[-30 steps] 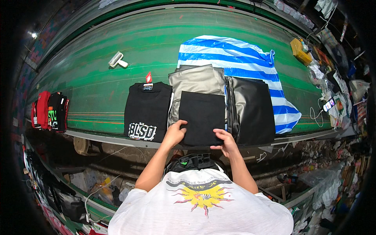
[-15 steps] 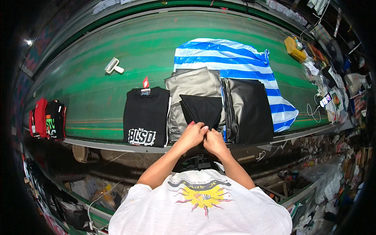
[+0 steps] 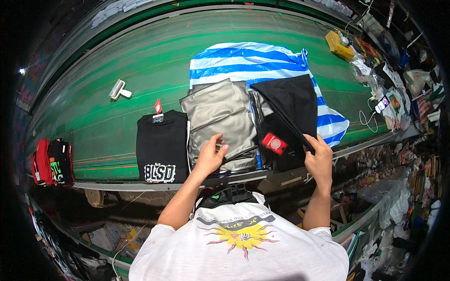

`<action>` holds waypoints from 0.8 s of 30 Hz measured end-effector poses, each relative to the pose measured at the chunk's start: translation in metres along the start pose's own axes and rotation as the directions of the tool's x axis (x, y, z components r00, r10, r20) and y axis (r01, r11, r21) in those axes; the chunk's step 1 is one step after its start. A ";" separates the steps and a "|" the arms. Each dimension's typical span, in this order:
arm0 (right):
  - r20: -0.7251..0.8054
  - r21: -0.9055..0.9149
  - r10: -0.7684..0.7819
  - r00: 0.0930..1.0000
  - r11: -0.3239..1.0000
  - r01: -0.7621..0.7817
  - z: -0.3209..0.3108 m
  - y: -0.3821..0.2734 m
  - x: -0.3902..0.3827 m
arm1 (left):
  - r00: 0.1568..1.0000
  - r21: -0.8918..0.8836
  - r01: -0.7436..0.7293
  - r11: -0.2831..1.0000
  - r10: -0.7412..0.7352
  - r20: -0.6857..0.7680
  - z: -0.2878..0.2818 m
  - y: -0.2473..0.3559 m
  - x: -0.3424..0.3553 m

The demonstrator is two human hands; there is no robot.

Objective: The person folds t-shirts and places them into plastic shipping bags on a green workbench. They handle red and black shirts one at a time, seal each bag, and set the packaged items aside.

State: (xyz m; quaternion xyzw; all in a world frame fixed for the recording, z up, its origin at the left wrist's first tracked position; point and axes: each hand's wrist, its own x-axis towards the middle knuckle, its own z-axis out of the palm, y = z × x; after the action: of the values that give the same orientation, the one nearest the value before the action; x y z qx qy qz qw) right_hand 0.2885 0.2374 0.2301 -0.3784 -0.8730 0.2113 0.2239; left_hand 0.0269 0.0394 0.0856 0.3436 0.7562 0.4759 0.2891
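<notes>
A black folded garment (image 3: 294,105) with a red hang tag (image 3: 274,143) lies slantwise over the right-hand pile. My right hand (image 3: 319,154) pinches its near right edge between thumb and fingers. Over the near part of the silvery grey plastic bags (image 3: 218,114) hovers my left hand (image 3: 212,152), fingers apart and holding nothing; whether it touches them is unclear. Left of the bags sits a folded black T-shirt (image 3: 161,138) with a white-outlined print and a small red tag above its collar.
Beneath the bags a blue-and-white striped plastic sheet (image 3: 248,61) spreads over the green table (image 3: 98,114). A white-handled lint roller (image 3: 120,90) lies at the left. Folded red and black shirts (image 3: 50,161) sit far left. A phone with a cable (image 3: 382,104) and a yellow container (image 3: 339,45) are right.
The black garment has moved from the grey bags onto the right-hand pile and opened wider, showing its red tag. My hands have separated; the left one has let go.
</notes>
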 end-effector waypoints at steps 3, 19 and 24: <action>-0.016 0.013 0.076 0.997 0.997 -0.076 -0.010 0.013 -0.011 | 0.998 0.149 -0.061 0.987 0.063 -0.012 -0.005 -0.033 0.044; 0.056 0.035 0.214 0.975 0.976 -0.217 -0.013 0.028 -0.044 | 0.877 0.550 -0.450 0.704 0.234 0.419 0.031 -0.042 0.105; 0.048 0.075 0.144 0.988 0.986 -0.147 -0.008 0.021 -0.046 | 0.821 0.556 -0.544 0.629 0.260 0.508 0.057 -0.055 0.039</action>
State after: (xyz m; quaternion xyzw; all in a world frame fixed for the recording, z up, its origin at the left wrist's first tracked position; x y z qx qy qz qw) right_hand 0.3336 0.2172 0.2146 -0.4274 -0.8387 0.2690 0.2037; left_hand 0.0336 0.0830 0.0092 0.6731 0.7061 0.1426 0.1673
